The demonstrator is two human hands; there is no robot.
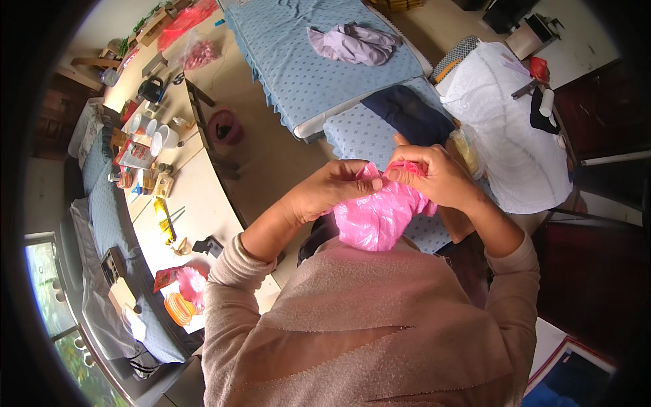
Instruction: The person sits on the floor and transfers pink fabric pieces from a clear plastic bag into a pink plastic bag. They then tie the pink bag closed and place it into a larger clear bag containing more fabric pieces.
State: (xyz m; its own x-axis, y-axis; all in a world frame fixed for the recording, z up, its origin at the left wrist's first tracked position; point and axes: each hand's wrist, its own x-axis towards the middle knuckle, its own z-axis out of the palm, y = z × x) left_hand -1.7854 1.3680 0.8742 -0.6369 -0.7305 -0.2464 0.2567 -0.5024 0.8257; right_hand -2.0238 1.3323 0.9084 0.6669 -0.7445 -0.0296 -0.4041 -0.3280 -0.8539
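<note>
A crumpled pink plastic bag hangs in front of my chest, held up at its gathered top. My left hand pinches its left upper edge between thumb and fingers. Close beside it, my right hand grips the bunched top, the thumb pressed on the plastic. What the bag holds, if anything, cannot be seen. Beyond my hands, a dark blue cloth lies on a blue patterned cushion.
At left stands a long table with plastic tubs, bottles and an orange basket. A pink bin is on the floor. Ahead, a blue-covered bed bears a lilac garment. A white cover drapes furniture at right.
</note>
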